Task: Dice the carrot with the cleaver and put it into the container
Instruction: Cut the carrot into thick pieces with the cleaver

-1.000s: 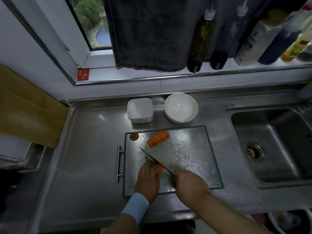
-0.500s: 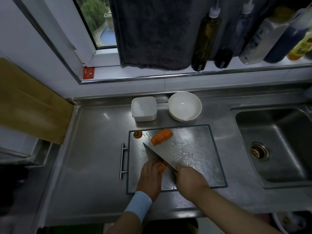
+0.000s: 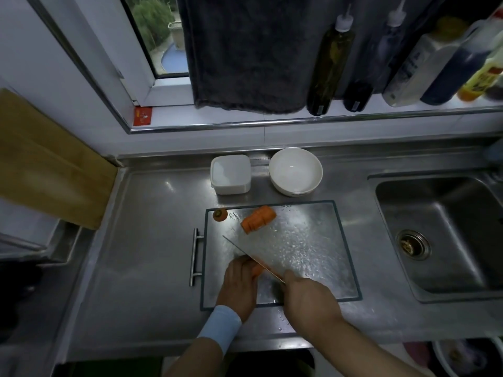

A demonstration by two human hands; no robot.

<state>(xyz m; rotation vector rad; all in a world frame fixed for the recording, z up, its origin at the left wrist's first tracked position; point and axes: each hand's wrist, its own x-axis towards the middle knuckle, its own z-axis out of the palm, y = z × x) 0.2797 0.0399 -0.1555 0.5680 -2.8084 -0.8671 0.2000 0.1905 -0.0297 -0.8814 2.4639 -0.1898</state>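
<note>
Right hand (image 3: pixel 307 297) grips cleaver (image 3: pixel 253 258) handle; left hand (image 3: pixel 239 284), fingers curled, pins carrot piece (image 3: pixel 257 270) on board (image 3: pixel 313 240).

I read the brushed stainless-steel worktop (image 3: pixel 152 240) as satin, with soft glare; the recessed steel sink (image 3: pixel 446 268) matches it. The rectangular dark-rimmed metal cutting board (image 3: pixel 313 240) looks textured and speckled with droplets. The thin steel cleaver (image 3: pixel 245 253) is mirror-smooth. The square white plastic container (image 3: pixel 230 174) appears semi-matt, the round white ceramic bowl (image 3: pixel 295 171) glossy, the dark grey cloth towel (image 3: pixel 250 50) nappy, and the tan wooden board (image 3: pixel 40 164) matt.
</note>
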